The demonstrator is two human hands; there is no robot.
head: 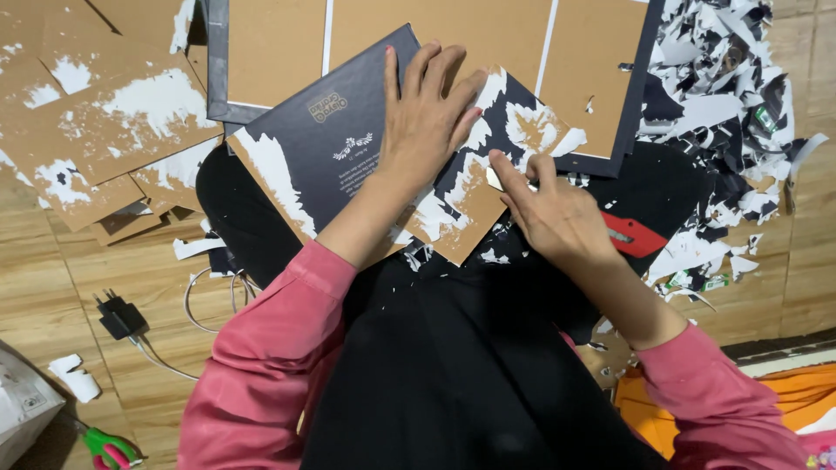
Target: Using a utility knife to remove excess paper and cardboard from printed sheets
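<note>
From the head camera, a person sits on a wood floor (52, 278) with a dark board (348, 148) lying across the lap. The board is navy on top with brown card showing where the paper is torn off. Its near corner points toward the person, and its far edge lies on a big brown panel (418, 35) with a dark frame.

There is not much open room. To the left, a pile of stripped brown boards (104, 130) lies close to the dark board. To the far right, a heap of torn paper scraps (723, 96) fills the floor. The only bare floor is near the left side, where a black plug (120, 317) with a white cord sits, and green-handled scissors (109, 448) lie at the near edge. A red cutter (634, 235) lies just right of the right hand, on dark cloth.

The left hand (427, 122) lies flat and open on the middle of the board, fingers spread and pointing far, pressing down. The right hand (557, 213) is half closed at the board's right edge. Its finger and thumb pinch a small white paper strip (496, 178) on the torn part.
</note>
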